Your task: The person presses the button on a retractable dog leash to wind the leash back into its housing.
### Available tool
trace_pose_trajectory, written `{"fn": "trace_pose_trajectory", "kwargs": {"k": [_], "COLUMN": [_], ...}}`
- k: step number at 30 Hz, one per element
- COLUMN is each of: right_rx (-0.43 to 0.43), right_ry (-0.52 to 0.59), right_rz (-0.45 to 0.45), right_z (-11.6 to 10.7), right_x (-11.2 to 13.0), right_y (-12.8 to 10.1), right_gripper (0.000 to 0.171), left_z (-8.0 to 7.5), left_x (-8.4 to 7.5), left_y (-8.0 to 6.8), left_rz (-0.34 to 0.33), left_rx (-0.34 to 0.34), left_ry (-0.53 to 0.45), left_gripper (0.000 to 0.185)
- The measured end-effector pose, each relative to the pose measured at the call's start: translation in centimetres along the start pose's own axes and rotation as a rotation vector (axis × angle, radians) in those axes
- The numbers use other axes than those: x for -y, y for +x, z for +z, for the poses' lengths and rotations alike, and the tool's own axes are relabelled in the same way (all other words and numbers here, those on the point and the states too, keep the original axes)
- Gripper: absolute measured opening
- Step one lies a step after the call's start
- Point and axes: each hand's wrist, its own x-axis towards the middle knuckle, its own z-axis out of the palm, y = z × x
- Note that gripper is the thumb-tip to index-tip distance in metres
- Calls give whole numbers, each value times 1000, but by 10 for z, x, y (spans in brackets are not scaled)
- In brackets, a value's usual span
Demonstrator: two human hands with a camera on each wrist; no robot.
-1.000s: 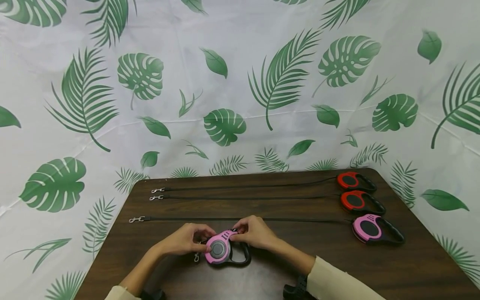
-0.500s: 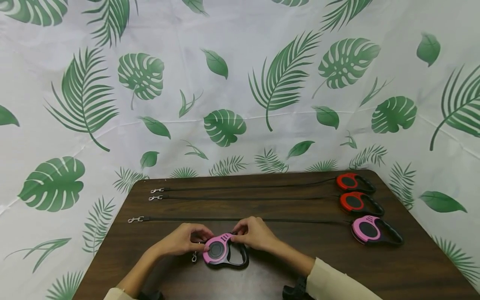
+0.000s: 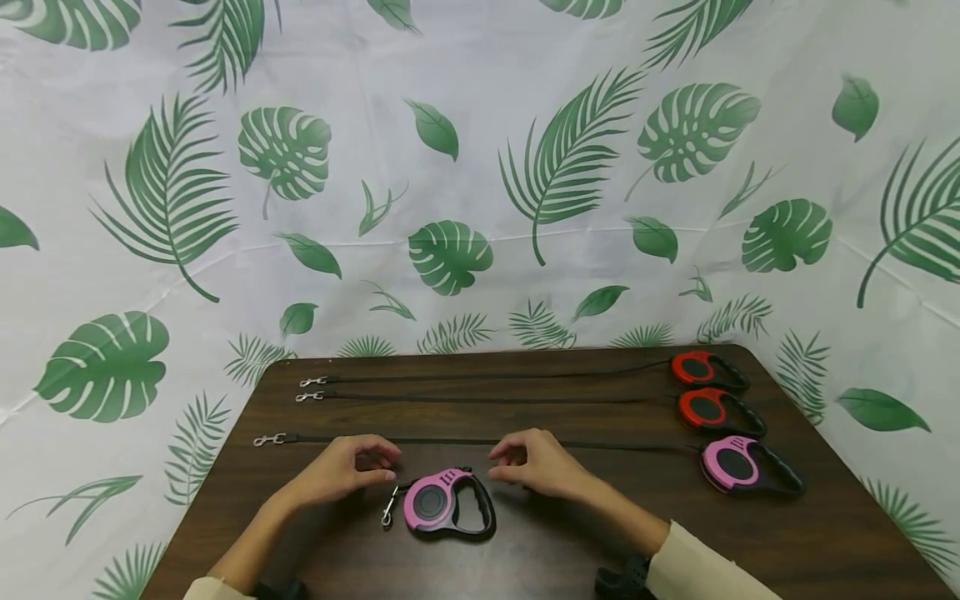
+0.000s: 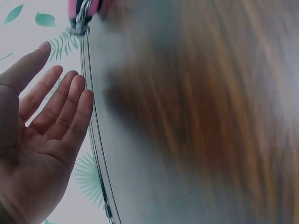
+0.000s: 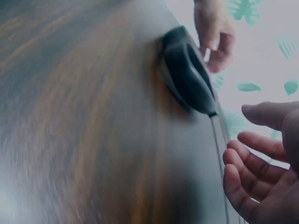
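A pink and black retractable dog leash (image 3: 431,503) lies on the table between my two hands, its black loop handle to the right. Its metal clip (image 3: 387,508) rests just left of the casing, and in the left wrist view that clip (image 4: 83,18) shows at the top. My left hand (image 3: 343,472) hovers to the left of the leash, fingers relaxed and holding nothing. On the other side my right hand (image 3: 543,463) is apart from the handle, loosely bent and bare. The right wrist view shows the black handle (image 5: 189,77) beyond my fingers.
At the table's right side lie two red leashes (image 3: 693,368) and another pink leash (image 3: 735,463). Their black cords (image 3: 480,400) run leftward to metal clips (image 3: 270,439). Leaf-patterned white cloth (image 3: 450,167) hangs behind the dark wooden table (image 3: 847,542).
Both hands have let go of the near pink leash and drawn apart, the left hand leftward and the right hand rightward. The leash stays on the table with its clip at its left.
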Motion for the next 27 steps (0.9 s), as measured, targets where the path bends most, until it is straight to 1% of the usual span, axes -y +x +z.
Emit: {"fn": "trace_pose_trajectory", "kwargs": {"k": [5, 12, 16, 21, 27], "right_rx": [30, 85, 95, 104, 73], "right_ry": [-27, -39, -29, -27, -58], "right_rz": [-28, -81, -100, -101, -85], "right_z": [-20, -44, -60, -80, -104], "right_x": [-4, -13, -21, -31, -45], "right_y": [-7, -15, -22, -33, -48], "right_gripper": [27, 32, 34, 37, 39], "left_z": [-16, -33, -44, -57, -67], "left_x": [8, 19, 24, 29, 37], "left_y": [-8, -24, -31, -41, -51], "left_rz": [-12, -58, -66, -75, -81], "left_rx": [-88, -232, -305, -369, -449], "left_ry": [73, 113, 147, 188, 276], "left_gripper": [38, 44, 46, 48, 46]}}
